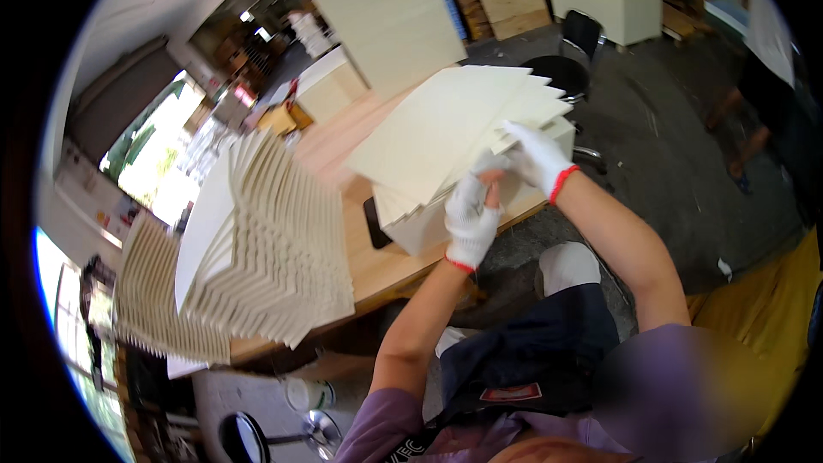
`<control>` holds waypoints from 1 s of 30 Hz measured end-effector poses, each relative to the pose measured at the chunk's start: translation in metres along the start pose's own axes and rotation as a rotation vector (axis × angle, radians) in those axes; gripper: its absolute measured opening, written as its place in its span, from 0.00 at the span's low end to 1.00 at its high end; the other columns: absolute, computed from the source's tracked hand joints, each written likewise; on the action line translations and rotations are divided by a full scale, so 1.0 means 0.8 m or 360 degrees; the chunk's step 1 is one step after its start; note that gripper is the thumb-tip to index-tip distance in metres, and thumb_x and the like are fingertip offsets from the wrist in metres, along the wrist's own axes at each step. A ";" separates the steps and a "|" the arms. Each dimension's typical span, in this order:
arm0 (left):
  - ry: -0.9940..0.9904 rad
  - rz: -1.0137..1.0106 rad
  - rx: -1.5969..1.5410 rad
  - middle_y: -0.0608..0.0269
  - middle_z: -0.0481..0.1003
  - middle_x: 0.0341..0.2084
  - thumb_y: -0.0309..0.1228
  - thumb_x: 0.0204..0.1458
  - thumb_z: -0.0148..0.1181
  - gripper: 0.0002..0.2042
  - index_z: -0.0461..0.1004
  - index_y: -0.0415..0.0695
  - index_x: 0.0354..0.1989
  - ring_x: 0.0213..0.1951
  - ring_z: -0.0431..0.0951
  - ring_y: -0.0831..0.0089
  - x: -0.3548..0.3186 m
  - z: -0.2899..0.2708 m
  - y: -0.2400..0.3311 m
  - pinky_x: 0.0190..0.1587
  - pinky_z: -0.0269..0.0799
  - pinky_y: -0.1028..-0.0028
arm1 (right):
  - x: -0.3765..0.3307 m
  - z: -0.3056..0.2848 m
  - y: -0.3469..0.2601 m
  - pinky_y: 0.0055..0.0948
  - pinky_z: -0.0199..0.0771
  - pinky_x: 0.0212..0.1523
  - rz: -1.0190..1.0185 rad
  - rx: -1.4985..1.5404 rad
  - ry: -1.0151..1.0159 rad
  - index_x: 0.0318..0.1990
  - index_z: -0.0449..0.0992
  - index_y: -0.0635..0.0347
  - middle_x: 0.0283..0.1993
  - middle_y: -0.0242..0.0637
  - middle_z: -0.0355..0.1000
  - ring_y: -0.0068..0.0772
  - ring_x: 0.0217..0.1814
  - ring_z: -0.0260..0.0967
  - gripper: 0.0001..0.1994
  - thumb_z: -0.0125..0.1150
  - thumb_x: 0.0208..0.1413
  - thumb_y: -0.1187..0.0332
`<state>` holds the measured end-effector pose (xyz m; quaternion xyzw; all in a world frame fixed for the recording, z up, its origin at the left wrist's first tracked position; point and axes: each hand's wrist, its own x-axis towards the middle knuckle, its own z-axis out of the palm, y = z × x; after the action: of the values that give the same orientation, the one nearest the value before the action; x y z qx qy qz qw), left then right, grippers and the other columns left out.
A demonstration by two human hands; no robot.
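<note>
Both my hands wear white knitted gloves with red cuffs and meet at the near right edge of a stack of cream sheets. The top sheets lie fanned, their corners stepped out to the right. My left hand is closed in front of the stack, bare thumb and fingertip poking out of the glove; what it pinches is hidden. My right hand reaches over the edge, its fingers stretched out along the sheets and its thumb side close to my left fingertips.
Wavy piles of cream sheets stand left on the wooden table. A dark flat object lies beside my stack. Behind it rises a tall cream panel. A black chair stands beyond; a person is at far right.
</note>
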<state>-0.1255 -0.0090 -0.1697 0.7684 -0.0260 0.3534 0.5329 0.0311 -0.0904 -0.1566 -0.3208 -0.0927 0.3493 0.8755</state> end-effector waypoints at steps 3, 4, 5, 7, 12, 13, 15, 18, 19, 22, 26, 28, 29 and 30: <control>-0.0035 -0.0442 -0.0085 0.60 0.76 0.49 0.26 0.63 0.52 0.13 0.72 0.37 0.54 0.51 0.74 0.74 -0.059 -0.030 -0.014 0.53 0.70 0.72 | 0.002 -0.012 -0.010 0.56 0.75 0.59 0.0051 -0.0141 0.0023 0.59 0.63 0.62 0.58 0.44 0.66 0.47 0.58 0.69 0.17 0.54 0.66 0.69; 0.0041 -0.0628 -0.0397 0.57 0.75 0.51 0.28 0.64 0.49 0.15 0.70 0.38 0.56 0.53 0.74 0.70 -0.071 -0.038 -0.021 0.55 0.71 0.69 | -0.001 -0.014 -0.012 0.56 0.75 0.59 0.0045 -0.0182 0.0024 0.60 0.63 0.62 0.59 0.44 0.65 0.48 0.60 0.68 0.18 0.54 0.65 0.69; 0.0117 -0.0799 -0.0718 0.55 0.74 0.54 0.31 0.65 0.47 0.16 0.68 0.38 0.58 0.55 0.74 0.65 -0.083 -0.045 -0.026 0.56 0.71 0.67 | -0.004 -0.016 -0.015 0.57 0.75 0.59 0.0037 -0.0222 0.0025 0.60 0.62 0.62 0.60 0.45 0.63 0.48 0.62 0.66 0.18 0.54 0.65 0.69; 0.0258 -0.1074 -0.1232 0.50 0.70 0.59 0.36 0.67 0.43 0.19 0.65 0.40 0.62 0.59 0.72 0.56 -0.094 -0.054 -0.022 0.58 0.71 0.61 | -0.014 -0.019 -0.026 0.52 0.76 0.58 0.0030 -0.0296 -0.0004 0.60 0.63 0.64 0.59 0.45 0.64 0.46 0.63 0.65 0.18 0.55 0.65 0.70; 0.0369 -0.1262 -0.2145 0.46 0.65 0.64 0.56 0.65 0.39 0.32 0.58 0.45 0.69 0.63 0.68 0.47 -0.100 -0.086 0.002 0.58 0.72 0.49 | -0.084 -0.035 -0.082 0.39 0.82 0.49 -0.0033 -0.0623 0.0089 0.60 0.65 0.64 0.56 0.42 0.69 0.38 0.55 0.73 0.19 0.56 0.64 0.68; 0.0283 -0.1176 -0.2255 0.46 0.64 0.65 0.59 0.63 0.40 0.35 0.57 0.45 0.69 0.63 0.68 0.47 -0.105 -0.094 0.010 0.58 0.72 0.48 | -0.103 -0.030 -0.085 0.39 0.83 0.48 -0.0065 -0.0685 0.0113 0.60 0.65 0.64 0.55 0.42 0.70 0.38 0.54 0.73 0.20 0.58 0.64 0.66; 0.0276 -0.1289 -0.2197 0.48 0.63 0.66 0.64 0.60 0.42 0.39 0.55 0.47 0.71 0.64 0.66 0.47 -0.111 -0.090 0.029 0.61 0.69 0.46 | -0.144 -0.032 -0.100 0.36 0.85 0.42 -0.0047 -0.0731 0.0240 0.60 0.66 0.63 0.56 0.42 0.70 0.37 0.52 0.74 0.22 0.59 0.63 0.64; 0.0380 -0.1593 -0.2049 0.51 0.64 0.65 0.60 0.61 0.47 0.36 0.56 0.47 0.71 0.65 0.65 0.47 -0.110 -0.089 0.049 0.63 0.64 0.43 | -0.168 -0.048 -0.105 0.29 0.86 0.35 -0.0011 -0.0763 0.0220 0.60 0.65 0.64 0.55 0.42 0.70 0.34 0.50 0.76 0.22 0.60 0.63 0.63; 0.0465 -0.1537 -0.1875 0.52 0.64 0.65 0.58 0.62 0.48 0.35 0.57 0.47 0.70 0.65 0.65 0.48 -0.118 -0.087 0.048 0.63 0.63 0.44 | -0.170 -0.047 -0.104 0.28 0.86 0.34 0.0007 -0.0744 0.0221 0.60 0.65 0.64 0.55 0.42 0.71 0.34 0.49 0.76 0.22 0.60 0.63 0.63; 0.0866 -0.1363 -0.1574 0.54 0.68 0.61 0.50 0.64 0.49 0.26 0.62 0.46 0.64 0.62 0.68 0.51 -0.141 -0.092 0.033 0.64 0.64 0.49 | -0.174 -0.046 -0.100 0.24 0.86 0.31 0.0037 -0.0683 0.0212 0.60 0.66 0.65 0.54 0.42 0.71 0.33 0.48 0.76 0.22 0.59 0.63 0.63; 0.0474 -0.1133 -0.1563 0.47 0.67 0.58 0.45 0.63 0.54 0.25 0.60 0.43 0.63 0.54 0.74 0.51 -0.196 -0.140 0.013 0.49 0.76 0.59 | -0.173 -0.055 -0.100 0.25 0.86 0.31 0.0042 -0.0646 0.0178 0.60 0.66 0.65 0.52 0.42 0.72 0.32 0.47 0.76 0.22 0.60 0.62 0.64; 0.0116 -0.1497 -0.1716 0.48 0.69 0.57 0.52 0.64 0.46 0.29 0.57 0.43 0.65 0.58 0.71 0.49 -0.173 -0.136 0.034 0.56 0.71 0.54 | -0.175 -0.057 -0.097 0.25 0.85 0.31 0.0026 -0.0640 0.0216 0.59 0.66 0.64 0.52 0.41 0.72 0.32 0.47 0.76 0.21 0.60 0.62 0.64; -0.0073 -0.1679 -0.1787 0.49 0.70 0.56 0.55 0.65 0.42 0.31 0.56 0.43 0.67 0.60 0.69 0.48 -0.155 -0.131 0.048 0.59 0.68 0.51 | -0.176 -0.057 -0.094 0.26 0.85 0.31 0.0011 -0.0640 0.0244 0.59 0.67 0.64 0.52 0.41 0.72 0.32 0.47 0.76 0.21 0.60 0.62 0.64; 0.0108 -0.1726 -0.1893 0.49 0.69 0.58 0.58 0.64 0.40 0.34 0.58 0.42 0.66 0.60 0.70 0.50 -0.139 -0.120 0.060 0.58 0.71 0.52 | -0.176 -0.055 -0.092 0.26 0.85 0.32 0.0002 -0.0641 0.0259 0.59 0.67 0.63 0.52 0.40 0.72 0.31 0.46 0.76 0.21 0.60 0.62 0.64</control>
<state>-0.2781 0.0136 -0.1775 0.2504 0.1830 -0.0043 0.9507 -0.0152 -0.2474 -0.1359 -0.5164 -0.0894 0.2973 0.7981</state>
